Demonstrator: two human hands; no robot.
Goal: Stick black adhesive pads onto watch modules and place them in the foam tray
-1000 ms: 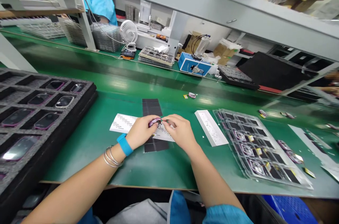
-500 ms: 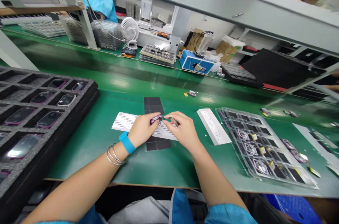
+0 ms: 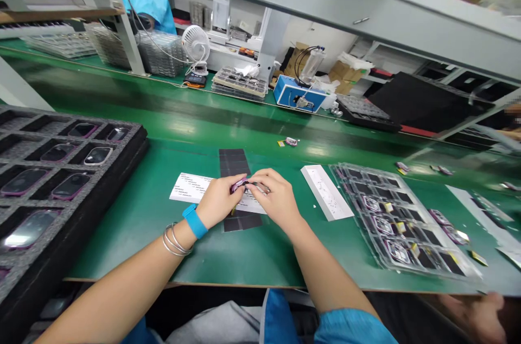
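My left hand [image 3: 218, 200] pinches a small purple part [image 3: 238, 185] over the green bench. Its wrist carries a blue band and silver bangles. My right hand [image 3: 273, 197] meets it from the right, fingertips closed on the same part. Under both hands lie a white printed label sheet [image 3: 188, 188] and a strip of black squares [image 3: 233, 161]. What the right fingertips touch on the part is too small to make out.
A black foam tray [image 3: 52, 170] holding purple-rimmed screens fills the left. A clear blister tray [image 3: 396, 222] with small parts lies at the right, a white strip [image 3: 325, 192] beside it. Loose parts [image 3: 290, 142] sit on the green conveyor [image 3: 183, 116]. Another person's hand [image 3: 484, 309] shows at bottom right.
My hands stay together on the purple part, the right fingers closing in slightly over it. Another person's hand has come into view at the bottom right corner.
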